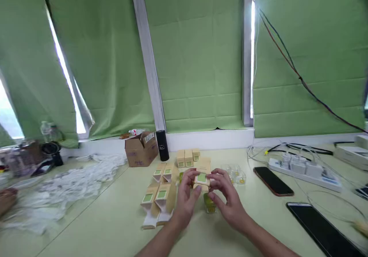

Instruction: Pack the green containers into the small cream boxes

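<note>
My left hand [186, 200] and my right hand [227, 195] hold a small tan cardboard box [202, 179] between their fingertips. A green square shows on the box's face. Just under my right hand stands a small glass jar [210, 205] with yellow-green contents. Left of my left hand lie several open tan boxes [162, 194] with flaps out and green squares. Behind my hands sit several closed tan boxes [188, 158] and a larger tan piece [204, 163], partly hidden. Clear small containers [235, 173] stand behind my right hand.
A brown carton [140, 149] and a black cylinder [162, 146] stand at the back. White plastic bags [71, 184] spread over the left. On the right lie two phones, one red-edged [273, 181] and one larger [322, 226], and a power strip [304, 174] with cables.
</note>
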Demonstrator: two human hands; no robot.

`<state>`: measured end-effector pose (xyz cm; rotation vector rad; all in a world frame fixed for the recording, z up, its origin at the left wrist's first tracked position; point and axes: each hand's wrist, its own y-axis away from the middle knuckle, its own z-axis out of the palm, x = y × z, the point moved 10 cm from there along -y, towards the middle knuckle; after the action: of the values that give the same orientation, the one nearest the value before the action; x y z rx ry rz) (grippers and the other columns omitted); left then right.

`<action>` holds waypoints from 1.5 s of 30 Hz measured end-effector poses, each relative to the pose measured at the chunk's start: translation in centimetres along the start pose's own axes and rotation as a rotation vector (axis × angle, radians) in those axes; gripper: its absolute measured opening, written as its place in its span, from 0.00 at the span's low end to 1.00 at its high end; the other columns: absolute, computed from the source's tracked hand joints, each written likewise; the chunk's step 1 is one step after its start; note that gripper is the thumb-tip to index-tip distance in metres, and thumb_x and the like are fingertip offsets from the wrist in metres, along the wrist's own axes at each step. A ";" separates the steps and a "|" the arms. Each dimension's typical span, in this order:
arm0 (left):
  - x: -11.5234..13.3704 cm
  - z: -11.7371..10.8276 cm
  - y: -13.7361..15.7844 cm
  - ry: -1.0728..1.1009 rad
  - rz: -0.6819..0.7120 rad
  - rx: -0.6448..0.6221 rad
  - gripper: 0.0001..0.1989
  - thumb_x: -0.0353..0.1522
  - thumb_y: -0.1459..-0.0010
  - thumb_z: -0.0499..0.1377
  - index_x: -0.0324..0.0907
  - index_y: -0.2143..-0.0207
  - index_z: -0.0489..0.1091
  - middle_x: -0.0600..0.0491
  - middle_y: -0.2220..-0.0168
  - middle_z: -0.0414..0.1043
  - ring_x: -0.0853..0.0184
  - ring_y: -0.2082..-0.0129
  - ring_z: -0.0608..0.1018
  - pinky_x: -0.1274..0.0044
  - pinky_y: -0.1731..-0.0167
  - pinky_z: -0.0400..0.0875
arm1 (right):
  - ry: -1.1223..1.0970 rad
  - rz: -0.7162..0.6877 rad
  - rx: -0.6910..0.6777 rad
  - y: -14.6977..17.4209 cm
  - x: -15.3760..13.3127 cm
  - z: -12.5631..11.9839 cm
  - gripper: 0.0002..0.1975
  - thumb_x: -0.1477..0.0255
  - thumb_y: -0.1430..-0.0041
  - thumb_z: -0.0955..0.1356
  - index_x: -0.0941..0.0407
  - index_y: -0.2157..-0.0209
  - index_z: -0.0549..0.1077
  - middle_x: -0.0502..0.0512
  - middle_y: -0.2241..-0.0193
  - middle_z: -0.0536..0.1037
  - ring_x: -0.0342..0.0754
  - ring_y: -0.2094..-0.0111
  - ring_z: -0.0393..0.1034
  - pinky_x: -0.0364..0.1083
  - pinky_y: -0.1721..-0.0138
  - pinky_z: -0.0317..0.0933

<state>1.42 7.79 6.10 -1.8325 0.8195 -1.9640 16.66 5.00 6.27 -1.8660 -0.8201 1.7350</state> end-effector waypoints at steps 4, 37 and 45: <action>0.4 0.1 -0.1 -0.011 -0.003 0.009 0.19 0.42 0.38 0.64 0.45 0.48 0.70 0.44 0.41 0.64 0.54 0.40 0.69 0.68 0.41 0.64 | 0.004 -0.009 0.011 -0.1 -0.2 0.0 0.16 0.66 0.32 0.67 0.46 0.44 0.70 0.58 0.43 0.57 0.45 0.59 0.73 0.51 0.52 0.72; 0.8 0.1 -0.1 -0.212 0.082 0.028 0.16 0.42 0.36 0.61 0.48 0.49 0.70 0.44 0.41 0.62 0.54 0.38 0.67 0.68 0.46 0.67 | 0.035 0.031 0.058 -0.2 1.4 -0.3 0.13 0.66 0.31 0.66 0.46 0.46 0.72 0.58 0.46 0.61 0.44 0.62 0.74 0.51 0.53 0.72; 0.4 -0.1 -0.1 -0.236 0.053 0.059 0.16 0.43 0.38 0.63 0.46 0.51 0.71 0.44 0.41 0.63 0.55 0.40 0.69 0.67 0.47 0.69 | 0.044 0.036 0.061 -0.2 1.2 -0.2 0.14 0.64 0.30 0.64 0.48 0.46 0.73 0.58 0.47 0.62 0.45 0.61 0.74 0.51 0.53 0.73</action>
<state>1.29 7.63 6.53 -1.9401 0.7209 -1.6813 16.91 5.98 5.62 -1.8822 -0.7130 1.7150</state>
